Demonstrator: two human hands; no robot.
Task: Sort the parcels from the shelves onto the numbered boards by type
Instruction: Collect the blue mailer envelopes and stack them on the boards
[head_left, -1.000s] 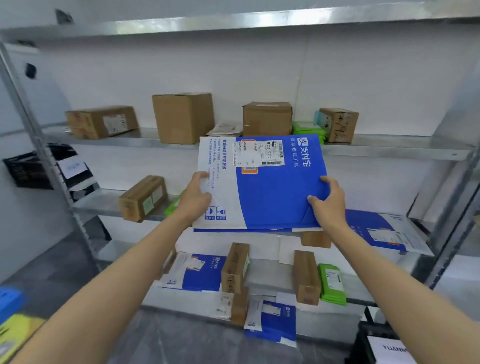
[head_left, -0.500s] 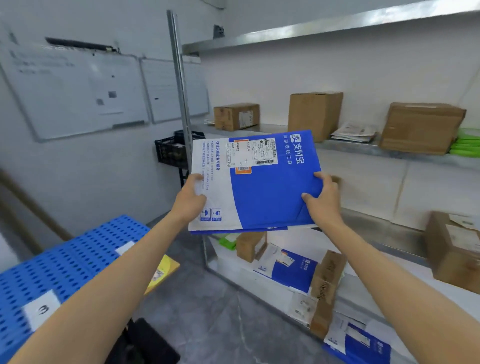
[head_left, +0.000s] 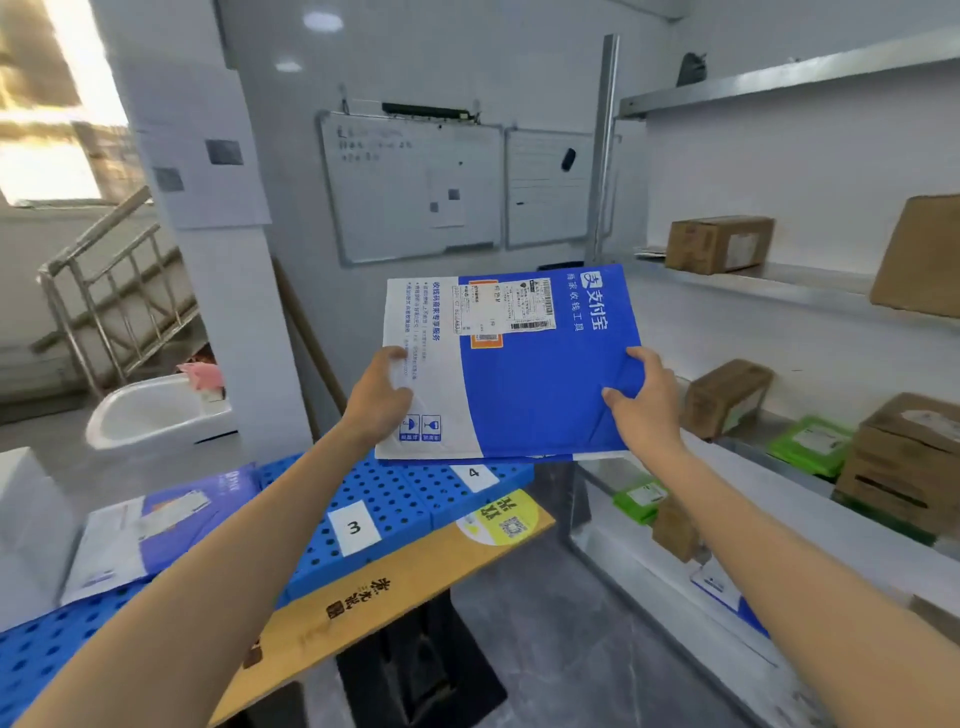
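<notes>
Both hands hold a flat blue-and-white padded mailer with a printed shipping label in the air, above and just behind the blue perforated plastic board labelled 3. The left hand grips the mailer's white left edge, thumb pressed on top and the other fingers hidden beneath. The right hand pinches the blue right edge in the same way. A second blue-and-white mailer lies flat to the left of board 3. A matching blue board labelled 4 adjoins board 3 on its right, partly under the held mailer. Further right of board 3 stand metal shelves carrying brown cardboard boxes and green flat packets.
</notes>
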